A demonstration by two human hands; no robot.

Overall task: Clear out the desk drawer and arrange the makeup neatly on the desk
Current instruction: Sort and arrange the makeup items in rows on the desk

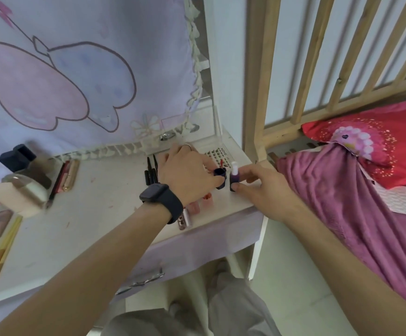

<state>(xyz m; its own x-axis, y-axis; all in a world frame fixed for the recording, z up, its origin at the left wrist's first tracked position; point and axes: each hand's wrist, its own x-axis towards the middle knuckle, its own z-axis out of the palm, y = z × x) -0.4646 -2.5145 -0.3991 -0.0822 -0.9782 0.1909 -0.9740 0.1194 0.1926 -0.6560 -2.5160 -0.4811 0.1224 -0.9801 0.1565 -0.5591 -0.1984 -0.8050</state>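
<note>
My left hand [187, 173], with a black watch on its wrist, grips a dark purple lipstick cap [220, 177] near the right end of the white desk [100, 214]. My right hand [262, 187] pinches the uncapped purple lipstick base [234, 181], whose pale stick points up, right beside the cap. Below my left hand lie pinkish lip gloss tubes [192, 209]. Black eyeliner pencils [151, 170] lie just left of that hand. A white lash case [218, 155] lies behind my hands. The lilac drawer front [197, 246] with its metal handle sits under the desk edge.
A dark-capped foundation bottle [25, 170], rose-gold tubes [69, 175] and brushes [0, 248] lie on the desk's left side. A printed lilac cloth [88, 69] hangs behind. A wooden bed rail [318, 69], red pillow [371, 141] and pink blanket [357, 214] are at the right.
</note>
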